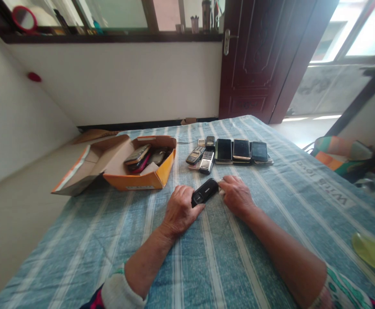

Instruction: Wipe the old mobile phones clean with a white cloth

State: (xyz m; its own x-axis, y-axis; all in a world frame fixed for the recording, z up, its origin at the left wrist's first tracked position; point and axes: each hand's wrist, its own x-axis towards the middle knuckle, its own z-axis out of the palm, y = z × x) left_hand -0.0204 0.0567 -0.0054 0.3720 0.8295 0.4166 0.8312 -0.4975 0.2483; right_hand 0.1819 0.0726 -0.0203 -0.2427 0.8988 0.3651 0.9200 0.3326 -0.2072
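My left hand (181,209) is closed around the lower end of a black Nokia mobile phone (205,192), which is tilted with its far end to the right. At that far end, my right hand (237,194) pinches a small white piece (221,185), perhaps tissue or cloth, mostly hidden by the fingers. Just beyond lie a silver keypad phone (207,162), a dark keypad phone (195,155) and smaller phones. To their right, touchscreen phones (223,151) lie in a row, some stacked.
An orange cardboard box (142,182) with its lid folded open stands at the left, holding several phones (138,155). A blue striped cloth (161,266) covers the surface. A yellow-green object (372,253) lies at the right edge. Behind are a wall and a dark red door (254,51).
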